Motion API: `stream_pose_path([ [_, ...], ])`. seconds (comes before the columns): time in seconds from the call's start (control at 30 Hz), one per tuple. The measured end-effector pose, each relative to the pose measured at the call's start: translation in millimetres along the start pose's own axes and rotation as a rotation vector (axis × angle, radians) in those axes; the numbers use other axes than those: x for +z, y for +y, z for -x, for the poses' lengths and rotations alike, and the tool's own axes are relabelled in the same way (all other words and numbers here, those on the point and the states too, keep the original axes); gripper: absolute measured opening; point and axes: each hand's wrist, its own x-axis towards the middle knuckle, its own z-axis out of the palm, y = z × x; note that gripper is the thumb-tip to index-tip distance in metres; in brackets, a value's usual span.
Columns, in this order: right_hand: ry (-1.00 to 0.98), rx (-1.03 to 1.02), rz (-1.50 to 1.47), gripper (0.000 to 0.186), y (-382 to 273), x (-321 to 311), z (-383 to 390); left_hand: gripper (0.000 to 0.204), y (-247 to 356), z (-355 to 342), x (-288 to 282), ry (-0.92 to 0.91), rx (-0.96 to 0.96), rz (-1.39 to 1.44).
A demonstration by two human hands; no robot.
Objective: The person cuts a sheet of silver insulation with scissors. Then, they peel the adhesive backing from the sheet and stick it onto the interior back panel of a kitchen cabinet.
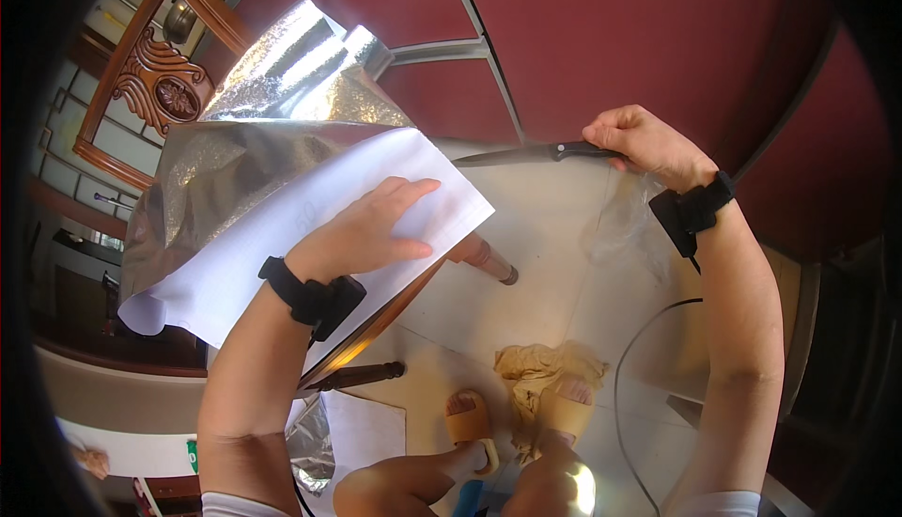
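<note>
One knife (554,151) is held in the right hand (653,146), whose fingers and thumb are clamped on the black handle; its blade is pointed left toward the edge of a silver sheet (254,155), and whether the sheet is touched by the tip cannot be told. The sheet is spread over the seat of a carved wooden chair (174,94), partly turned so that its white backing (216,296) is shown, and on this the left hand (362,230) is laid, thumb and forefinger spread apart. Beside that hand a faint grey mark can be seen on the backing, too pale to be read with certainty. At the lower left a green patch (193,456) is marked in white, too small to be made out. Clear plastic (634,226) is seen below the right hand, near red cabinet doors (648,28). On the tiled floor (554,273), crumpled tan cloth (526,367) is gathered beside yellow sandals (467,426), and a black cable (617,367) is curved to their right.
</note>
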Motion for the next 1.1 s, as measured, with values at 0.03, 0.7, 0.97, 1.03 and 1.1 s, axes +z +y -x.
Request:
stream_pose_path([
  [0.03, -0.016, 0.001, 0.002, 0.031, 1.3, -0.7, 0.3, 0.065, 0.3, 0.7, 0.7, 0.02, 0.023, -0.008],
  [0.7, -0.028, -0.008, -0.042, 0.029, -0.9, -1.0, 4.4, 0.067, 1.9, 0.7, 1.1, 0.038, -0.015, 0.057],
  [0.97, 0.02, 0.014, -0.028, 0.027, 0.7, 1.9, 1.5, 0.07, 1.9, 1.7, 2.3, 0.057, 0.014, 0.013],
  [1.03, -0.006, 0.011, -0.025, 0.027, -1.3, 1.1, 1.8, 0.07, 2.7, 1.8, 0.6, 0.038, 0.01, 0.025],
  [1.1, -0.031, 0.008, -0.021, 0.026, -1.9, 1.1, 1.0, 0.07, 1.9, 1.7, 0.9, 0.04, 0.01, 0.023],
])
